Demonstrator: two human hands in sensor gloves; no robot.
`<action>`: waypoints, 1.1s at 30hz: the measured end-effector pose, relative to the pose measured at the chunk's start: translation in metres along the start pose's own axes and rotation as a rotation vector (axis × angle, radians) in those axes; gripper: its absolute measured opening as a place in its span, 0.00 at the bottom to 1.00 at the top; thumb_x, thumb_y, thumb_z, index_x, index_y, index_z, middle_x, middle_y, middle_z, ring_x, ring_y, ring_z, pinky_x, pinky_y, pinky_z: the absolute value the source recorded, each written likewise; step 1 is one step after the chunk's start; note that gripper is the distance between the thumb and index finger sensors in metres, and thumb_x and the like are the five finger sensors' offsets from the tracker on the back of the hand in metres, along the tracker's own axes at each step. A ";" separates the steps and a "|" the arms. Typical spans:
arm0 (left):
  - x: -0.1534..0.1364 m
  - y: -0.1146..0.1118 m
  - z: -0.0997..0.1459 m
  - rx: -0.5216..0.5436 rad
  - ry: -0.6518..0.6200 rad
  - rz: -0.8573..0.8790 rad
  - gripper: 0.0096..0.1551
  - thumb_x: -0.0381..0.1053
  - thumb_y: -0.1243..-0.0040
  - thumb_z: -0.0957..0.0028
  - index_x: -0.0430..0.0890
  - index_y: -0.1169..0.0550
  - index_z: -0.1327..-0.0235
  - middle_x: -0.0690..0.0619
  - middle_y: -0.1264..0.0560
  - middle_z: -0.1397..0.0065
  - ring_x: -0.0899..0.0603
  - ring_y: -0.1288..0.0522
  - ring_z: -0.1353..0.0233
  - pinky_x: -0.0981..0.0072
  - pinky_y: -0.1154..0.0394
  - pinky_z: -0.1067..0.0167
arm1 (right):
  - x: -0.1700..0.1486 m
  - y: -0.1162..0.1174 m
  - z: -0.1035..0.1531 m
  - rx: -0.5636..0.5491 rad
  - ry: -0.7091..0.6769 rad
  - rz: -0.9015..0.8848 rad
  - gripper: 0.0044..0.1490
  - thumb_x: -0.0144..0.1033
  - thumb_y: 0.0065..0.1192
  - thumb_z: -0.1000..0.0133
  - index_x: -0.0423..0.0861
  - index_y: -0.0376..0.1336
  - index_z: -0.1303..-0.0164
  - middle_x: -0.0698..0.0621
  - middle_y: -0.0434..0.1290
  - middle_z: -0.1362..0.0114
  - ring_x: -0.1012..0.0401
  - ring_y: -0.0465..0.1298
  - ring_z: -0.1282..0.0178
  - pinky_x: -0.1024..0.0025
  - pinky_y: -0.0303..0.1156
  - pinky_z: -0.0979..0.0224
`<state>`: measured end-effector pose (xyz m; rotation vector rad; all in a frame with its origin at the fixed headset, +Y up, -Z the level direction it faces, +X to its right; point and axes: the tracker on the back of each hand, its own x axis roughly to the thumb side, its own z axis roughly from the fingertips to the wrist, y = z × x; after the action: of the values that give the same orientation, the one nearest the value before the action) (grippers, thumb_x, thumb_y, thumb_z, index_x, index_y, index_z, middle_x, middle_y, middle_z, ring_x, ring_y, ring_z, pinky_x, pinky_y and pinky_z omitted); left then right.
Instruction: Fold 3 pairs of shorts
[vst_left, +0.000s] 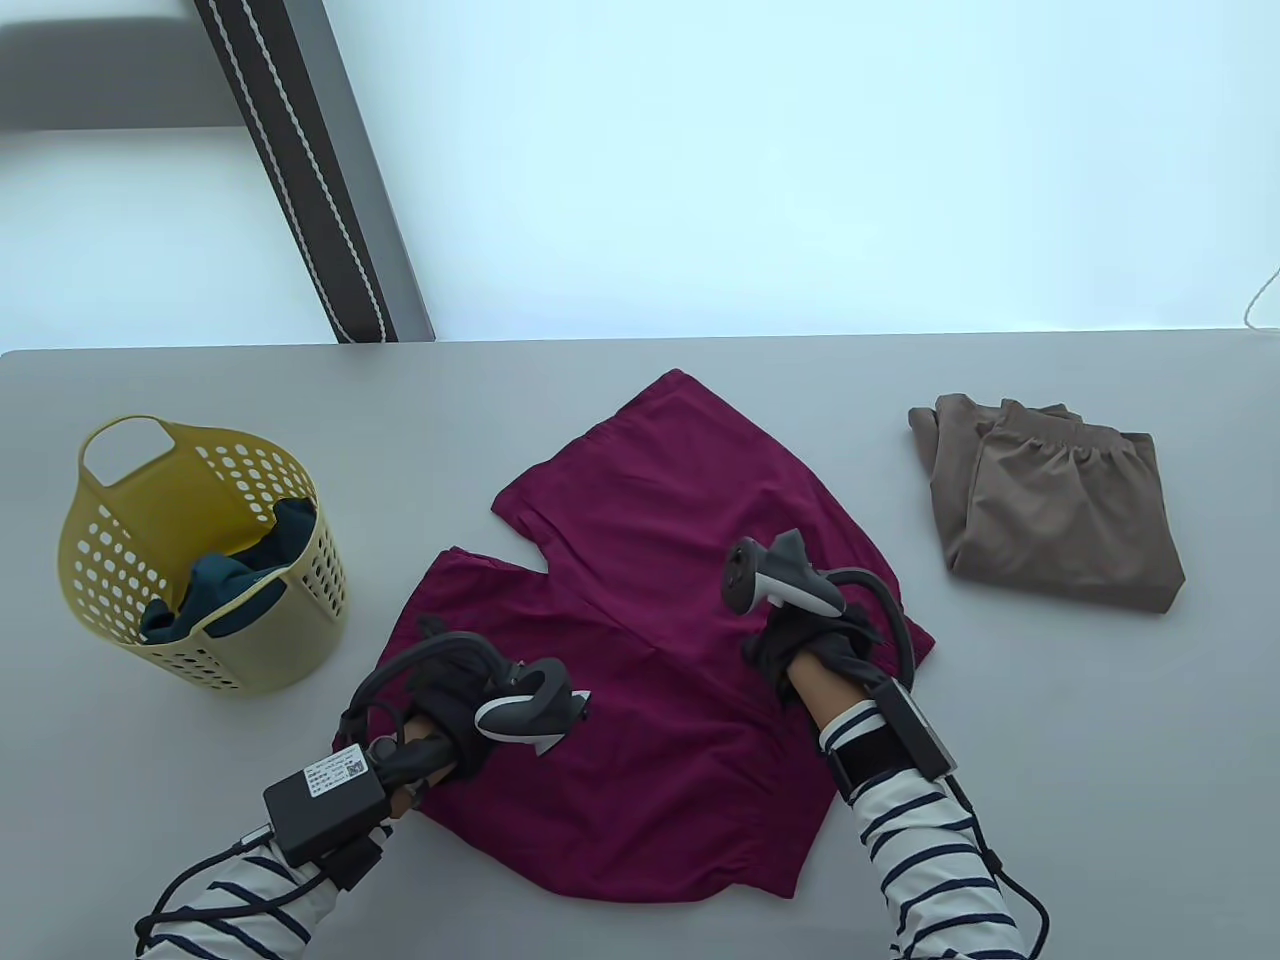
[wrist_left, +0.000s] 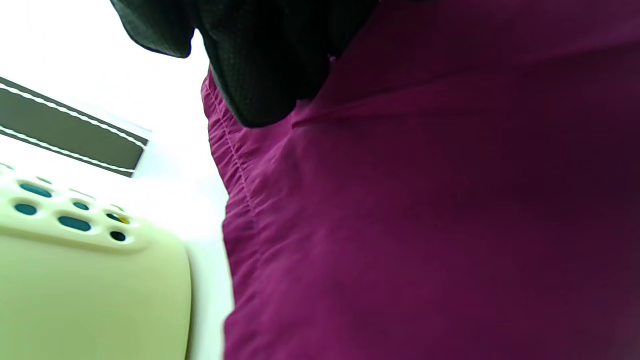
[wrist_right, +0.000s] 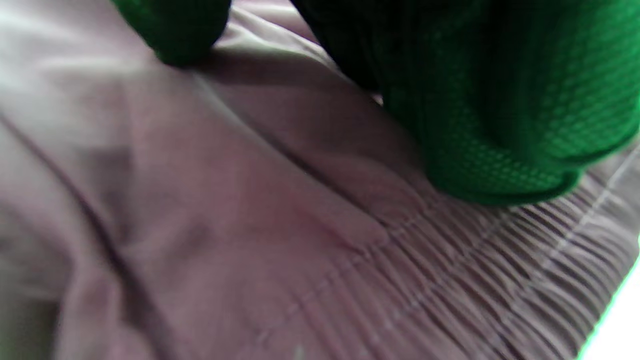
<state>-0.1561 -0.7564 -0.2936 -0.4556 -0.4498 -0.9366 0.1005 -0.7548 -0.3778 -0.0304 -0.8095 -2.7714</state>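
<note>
Table (vst_left: 640, 400) was grey, with maroon shorts (vst_left: 660, 620) spread flat at its centre, legs pointing away from the person. Folded brown shorts (vst_left: 1050, 510) lay well apart to the right. Yellow perforated basket (vst_left: 200, 560) stood to the left, dark teal garment (vst_left: 225, 590) inside. Left hand (vst_left: 450, 700) rested on the maroon fabric's near-left edge, fingers (wrist_left: 260, 75) pressing it; pinch or flat, could not tell. Right hand (vst_left: 800, 650) sat on the waistband side, fingers (wrist_right: 500, 125) down on the gathered elastic, grip unclear.

Gloved fingers (wrist_right: 500, 115) of the right hand (wrist_right: 450, 75) press down on the shorts (wrist_right: 225, 225), just above the gathered, ribbed waistband (wrist_right: 475, 280); the cloth lies creased
</note>
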 end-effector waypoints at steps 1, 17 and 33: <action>-0.003 -0.002 0.004 -0.013 -0.033 0.043 0.36 0.57 0.61 0.46 0.42 0.39 0.25 0.45 0.29 0.21 0.41 0.20 0.29 0.36 0.32 0.28 | 0.002 -0.001 -0.004 0.011 0.009 0.006 0.55 0.56 0.45 0.45 0.16 0.54 0.36 0.16 0.71 0.47 0.33 0.80 0.55 0.47 0.78 0.55; -0.011 -0.050 0.041 0.044 -0.302 0.332 0.53 0.75 0.63 0.61 0.54 0.54 0.22 0.35 0.52 0.14 0.26 0.39 0.19 0.27 0.42 0.26 | -0.037 0.013 -0.041 0.034 0.067 -0.430 0.54 0.64 0.33 0.47 0.48 0.19 0.28 0.27 0.16 0.32 0.24 0.27 0.34 0.27 0.40 0.33; -0.012 -0.054 0.043 0.060 -0.316 0.337 0.57 0.75 0.66 0.61 0.49 0.56 0.20 0.33 0.52 0.14 0.25 0.39 0.19 0.27 0.42 0.27 | -0.050 0.076 0.104 0.115 -0.399 -0.095 0.56 0.52 0.48 0.45 0.30 0.30 0.26 0.26 0.36 0.26 0.28 0.44 0.30 0.37 0.49 0.32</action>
<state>-0.2152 -0.7528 -0.2557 -0.6065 -0.6620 -0.5246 0.1619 -0.7495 -0.2545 -0.5522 -1.0885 -2.8415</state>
